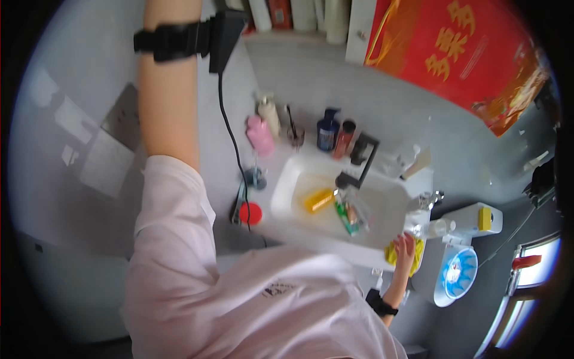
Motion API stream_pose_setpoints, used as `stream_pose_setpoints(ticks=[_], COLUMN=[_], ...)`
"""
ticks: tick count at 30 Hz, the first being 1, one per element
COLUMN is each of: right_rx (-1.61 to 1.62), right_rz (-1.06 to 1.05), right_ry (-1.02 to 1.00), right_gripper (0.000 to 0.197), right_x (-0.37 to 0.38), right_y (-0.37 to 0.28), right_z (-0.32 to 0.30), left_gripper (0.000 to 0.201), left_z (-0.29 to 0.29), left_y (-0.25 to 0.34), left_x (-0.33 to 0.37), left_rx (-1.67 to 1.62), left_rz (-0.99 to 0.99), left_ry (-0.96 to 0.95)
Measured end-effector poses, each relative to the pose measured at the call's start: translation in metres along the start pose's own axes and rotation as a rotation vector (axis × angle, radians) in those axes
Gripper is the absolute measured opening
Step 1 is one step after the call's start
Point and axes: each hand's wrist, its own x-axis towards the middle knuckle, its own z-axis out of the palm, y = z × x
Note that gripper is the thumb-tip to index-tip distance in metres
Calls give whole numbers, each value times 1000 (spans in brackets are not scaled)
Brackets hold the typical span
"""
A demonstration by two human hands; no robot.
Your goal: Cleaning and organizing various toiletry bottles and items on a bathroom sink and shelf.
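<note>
My left arm reaches up past the top edge, and its hand is out of the picture. My right hand (405, 248) is at the sink's right front corner, its fingers closed on a crumpled yellow cloth (417, 256). Inside the white sink (283, 200) lie a bottle of yellow-orange liquid (319, 200) and a clear plastic packet (357, 210) with green parts. A black faucet (368, 161) stands at the sink's back rim.
Behind the sink stand a dark blue pump bottle (327, 130), a reddish bottle (344, 139) and a glass with a toothbrush (295, 136). A pink bottle (260, 135) and a red round lid (250, 213) are left. A red bag (454, 54) hangs upper right; a toilet (439, 278) stands right.
</note>
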Motion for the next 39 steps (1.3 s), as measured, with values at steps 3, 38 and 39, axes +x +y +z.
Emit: stream_pose_setpoints(ticks=[3,38,39], right_rx=[-75,-431,-434], right_rz=[73,129,128], right_ry=[-1,32,10], right_gripper=[30,30,30], right_x=[-9,-65,-64], right_y=[14,22,20], right_z=[8,-27,-26], left_gripper=[36,43,44], left_z=[28,-24,-26], left_y=[-72,-387,-389], left_x=[-104,-488,-490], left_rx=[29,1122,1127], left_rz=[-109,-694,-743], left_ry=[-38,875,890])
